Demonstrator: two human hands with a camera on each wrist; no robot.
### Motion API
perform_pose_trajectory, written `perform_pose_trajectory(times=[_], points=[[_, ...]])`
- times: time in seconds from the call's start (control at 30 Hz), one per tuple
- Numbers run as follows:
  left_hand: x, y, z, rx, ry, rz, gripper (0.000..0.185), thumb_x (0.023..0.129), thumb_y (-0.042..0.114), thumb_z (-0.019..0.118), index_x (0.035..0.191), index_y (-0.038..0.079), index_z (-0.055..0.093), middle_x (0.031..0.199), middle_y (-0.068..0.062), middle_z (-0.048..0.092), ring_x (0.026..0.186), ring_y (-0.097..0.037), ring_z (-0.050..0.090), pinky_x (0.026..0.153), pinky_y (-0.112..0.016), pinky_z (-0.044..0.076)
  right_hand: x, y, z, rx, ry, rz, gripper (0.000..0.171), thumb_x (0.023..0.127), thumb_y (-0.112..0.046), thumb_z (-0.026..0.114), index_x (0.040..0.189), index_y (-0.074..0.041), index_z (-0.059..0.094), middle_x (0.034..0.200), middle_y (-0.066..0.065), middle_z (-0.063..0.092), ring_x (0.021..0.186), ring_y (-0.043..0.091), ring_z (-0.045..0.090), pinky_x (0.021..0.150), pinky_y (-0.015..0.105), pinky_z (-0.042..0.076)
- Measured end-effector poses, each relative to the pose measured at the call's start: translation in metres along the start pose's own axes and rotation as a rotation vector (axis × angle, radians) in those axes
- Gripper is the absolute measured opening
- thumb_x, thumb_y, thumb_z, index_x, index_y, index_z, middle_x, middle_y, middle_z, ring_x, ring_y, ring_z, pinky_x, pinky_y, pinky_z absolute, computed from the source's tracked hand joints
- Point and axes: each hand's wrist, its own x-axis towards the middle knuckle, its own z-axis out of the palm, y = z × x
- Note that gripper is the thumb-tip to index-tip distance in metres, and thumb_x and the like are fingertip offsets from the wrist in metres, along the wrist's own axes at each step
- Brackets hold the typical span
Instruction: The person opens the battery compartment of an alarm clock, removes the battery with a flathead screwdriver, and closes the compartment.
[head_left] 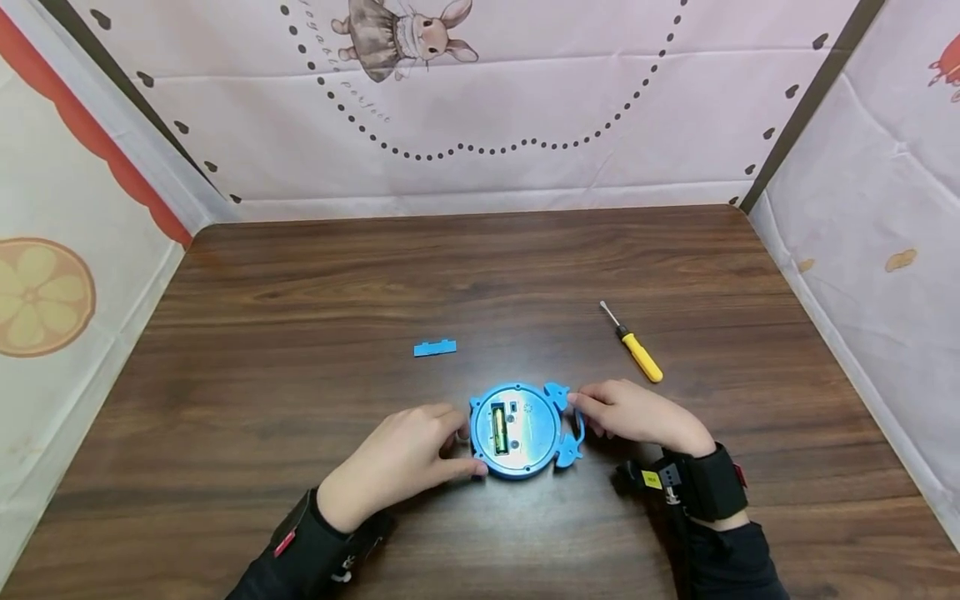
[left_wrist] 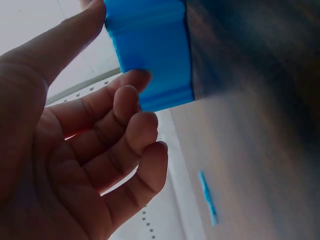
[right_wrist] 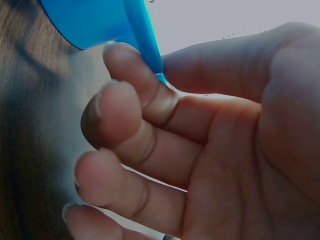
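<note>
A round blue clock lies with its back up on the table, its battery slot uncovered and a battery inside. Two lobed blue parts and a curved handle stick out on its right. My left hand holds the clock's left rim between thumb and index finger; in the left wrist view its other fingers curl loosely beside the blue side wall. At the opposite side, my right hand pinches the blue handle between thumb and index finger, as the right wrist view shows.
Behind the clock lies a small blue battery cover. A yellow-handled screwdriver rests at the back right, its tip pointing away. Printed white cloth hangs around the wooden table at the back and both sides.
</note>
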Motion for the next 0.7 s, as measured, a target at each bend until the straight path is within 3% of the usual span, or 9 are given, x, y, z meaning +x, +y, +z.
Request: perform_pose_trajectory(times=[0.3, 0.7], points=[[-0.0008, -0.0021, 0.0023, -0.07, -0.01, -0.007, 0.037, 0.087, 0.051, 0.076, 0.085, 0.018, 0.061, 0.07, 0.01, 0.048, 0.06, -0.002, 0.04, 0.052, -0.022, 0.034, -0.0002, -0.0009, 0.0004, 0.009, -0.006, 0.003, 0.038, 0.11, -0.032, 0.043, 0.084, -0.01, 0.06, 0.068, -0.002, 0.052, 0.059, 0.015, 0.047, 0.062, 0.031, 0.038], [-0.0011, -0.0035, 0.0037, -0.074, 0.009, 0.002, 0.039, 0.086, 0.052, 0.076, 0.082, 0.018, 0.059, 0.069, 0.008, 0.048, 0.059, -0.001, 0.039, 0.052, -0.022, 0.033, 0.0004, -0.0001, -0.0003, 0.007, -0.015, 0.002, 0.041, 0.111, -0.033, 0.04, 0.084, -0.009, 0.06, 0.068, -0.002, 0.052, 0.058, 0.015, 0.046, 0.062, 0.032, 0.038]])
